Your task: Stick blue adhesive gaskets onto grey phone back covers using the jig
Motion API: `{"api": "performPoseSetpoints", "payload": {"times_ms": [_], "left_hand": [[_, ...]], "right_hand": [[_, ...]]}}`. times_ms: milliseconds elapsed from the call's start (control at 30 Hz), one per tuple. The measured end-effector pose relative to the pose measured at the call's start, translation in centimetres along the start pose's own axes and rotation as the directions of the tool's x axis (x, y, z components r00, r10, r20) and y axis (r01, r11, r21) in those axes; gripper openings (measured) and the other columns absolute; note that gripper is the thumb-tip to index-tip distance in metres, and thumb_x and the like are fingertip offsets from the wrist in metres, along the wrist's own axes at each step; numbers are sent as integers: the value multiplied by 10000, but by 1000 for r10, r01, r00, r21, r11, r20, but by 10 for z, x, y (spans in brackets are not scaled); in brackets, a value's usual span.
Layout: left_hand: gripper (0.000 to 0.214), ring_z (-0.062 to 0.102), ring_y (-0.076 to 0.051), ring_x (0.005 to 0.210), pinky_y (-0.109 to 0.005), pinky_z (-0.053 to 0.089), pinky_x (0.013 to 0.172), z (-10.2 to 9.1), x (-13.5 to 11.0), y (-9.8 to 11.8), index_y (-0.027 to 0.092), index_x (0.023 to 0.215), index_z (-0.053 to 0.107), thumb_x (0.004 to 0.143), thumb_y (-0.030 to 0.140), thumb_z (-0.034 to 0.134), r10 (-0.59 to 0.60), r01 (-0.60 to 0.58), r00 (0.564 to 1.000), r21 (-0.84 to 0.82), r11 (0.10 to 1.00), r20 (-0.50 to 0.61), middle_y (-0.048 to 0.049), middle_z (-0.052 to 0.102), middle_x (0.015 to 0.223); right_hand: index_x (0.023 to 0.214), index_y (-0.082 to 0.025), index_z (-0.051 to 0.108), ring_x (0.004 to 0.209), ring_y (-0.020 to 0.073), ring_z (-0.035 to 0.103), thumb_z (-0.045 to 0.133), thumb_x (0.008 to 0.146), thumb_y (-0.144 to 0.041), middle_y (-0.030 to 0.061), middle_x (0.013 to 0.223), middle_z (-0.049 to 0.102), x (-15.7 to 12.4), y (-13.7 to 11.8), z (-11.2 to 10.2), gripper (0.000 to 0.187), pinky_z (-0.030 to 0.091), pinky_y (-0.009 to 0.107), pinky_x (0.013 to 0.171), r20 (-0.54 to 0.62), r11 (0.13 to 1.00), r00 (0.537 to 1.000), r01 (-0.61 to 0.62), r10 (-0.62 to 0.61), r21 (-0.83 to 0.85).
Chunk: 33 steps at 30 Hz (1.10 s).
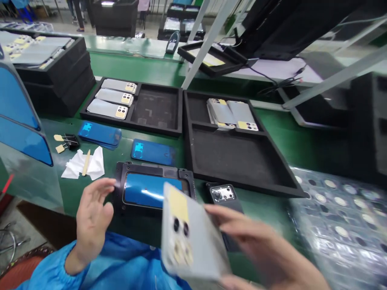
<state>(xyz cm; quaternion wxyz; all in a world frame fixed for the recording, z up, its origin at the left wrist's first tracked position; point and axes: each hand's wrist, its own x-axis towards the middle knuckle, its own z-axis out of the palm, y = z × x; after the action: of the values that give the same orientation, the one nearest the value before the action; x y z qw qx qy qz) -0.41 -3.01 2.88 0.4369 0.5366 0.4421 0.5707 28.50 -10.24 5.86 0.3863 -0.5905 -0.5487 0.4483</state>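
My right hand (256,237) grips a grey phone back cover (202,229) by its edges. The cover is tilted and a little blurred, with camera openings and a yellow film strip facing me. Empty and with its fingers apart, my left hand (94,213) hovers at the left side of a black fixture (120,181). In the fixture lies a blue film-covered panel (145,189), partly hidden by the cover. A dark block with a camera plate (224,193) sits right of the fixture, partly behind my right hand.
Behind stand a left black tray (157,106) and a right black tray (236,157) with phone covers. Blue film sheets (102,135), a binder clip (71,141), and a white cloth (74,164) with a wooden stick lie left. Clear plastic blister trays (341,229) are at right.
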Motion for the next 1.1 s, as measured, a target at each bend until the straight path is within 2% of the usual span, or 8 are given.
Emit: {"api": "performPoseSetpoints", "payload": {"times_ms": [33, 100, 233, 333, 467, 700, 967, 1100], "left_hand": [[331, 650, -195, 1222, -302, 508, 1063, 1, 7, -3, 281, 1254, 657, 937, 378, 667, -61, 63, 997, 43, 997, -41, -53, 707, 1260], [330, 587, -203, 1319, -327, 436, 1143, 6, 18, -9, 276, 1238, 659, 925, 378, 682, -175, 181, 982, 89, 979, -71, -49, 671, 1346], [332, 470, -221, 1437, -379, 318, 1232, 15, 34, -20, 272, 1221, 654, 918, 407, 661, -302, 305, 952, 102, 947, -42, -47, 594, 1457], [334, 466, -231, 1439, -391, 329, 1228, 18, 39, -27, 267, 1201, 647, 888, 378, 682, -343, 342, 939, 116, 932, -18, -54, 532, 1510], [385, 537, -256, 1379, -373, 450, 1150, 16, 39, -28, 245, 1153, 642, 798, 327, 767, -381, 375, 924, 108, 921, 36, -83, 451, 1565], [598, 497, -238, 1421, -321, 498, 1118, 17, 38, -25, 227, 1288, 559, 742, 273, 798, -405, 402, 914, 88, 911, 18, -89, 557, 1481], [537, 532, -219, 1389, -318, 476, 1139, 16, 39, -26, 236, 1248, 582, 750, 261, 784, -397, 393, 918, 83, 916, 27, -82, 558, 1477], [418, 476, -222, 1435, -337, 405, 1190, 13, 39, -31, 244, 1170, 616, 778, 266, 761, -367, 359, 928, 108, 927, 61, -85, 483, 1535]], "right_hand": [[1004, -278, 694, 1193, 357, 696, 858, 714, -460, 171, 1299, 712, 12, -3, -4, 379, 625, 428, 910, -34, 994, 998, 41, -45, -106], [1078, -280, 660, 1265, 327, 656, 809, 774, -389, 139, 1331, 697, 36, -4, -3, 356, 572, 444, 1022, 3, 969, 995, 99, -101, -226], [1156, -295, 587, 1337, 315, 600, 740, 828, -338, 98, 1378, 662, 69, 6, 9, 364, 515, 501, 1096, 145, 944, 982, 157, -119, -291], [1204, -305, 551, 1372, 323, 567, 715, 848, -318, 93, 1393, 647, 75, 17, 13, 391, 512, 520, 1099, 182, 937, 977, 166, -114, -307], [1220, -322, 528, 1373, 325, 566, 704, 862, -301, 91, 1414, 634, 73, 22, 15, 399, 522, 530, 1088, 184, 933, 974, 186, -133, -308], [1212, -353, 510, 1388, 313, 552, 709, 871, -289, 74, 1414, 641, 73, 21, 16, 400, 478, 580, 1116, 182, 930, 970, 209, -159, -303], [1197, -315, 520, 1379, 323, 561, 701, 865, -260, 98, 1430, 635, 74, 19, 19, 382, 454, 577, 1141, 204, 922, 967, 215, -154, -323], [1240, -280, 533, 1381, 311, 560, 690, 891, -261, 112, 1434, 638, 77, 22, 16, 383, 418, 557, 1183, 238, 883, 949, 285, -205, -374]]}}
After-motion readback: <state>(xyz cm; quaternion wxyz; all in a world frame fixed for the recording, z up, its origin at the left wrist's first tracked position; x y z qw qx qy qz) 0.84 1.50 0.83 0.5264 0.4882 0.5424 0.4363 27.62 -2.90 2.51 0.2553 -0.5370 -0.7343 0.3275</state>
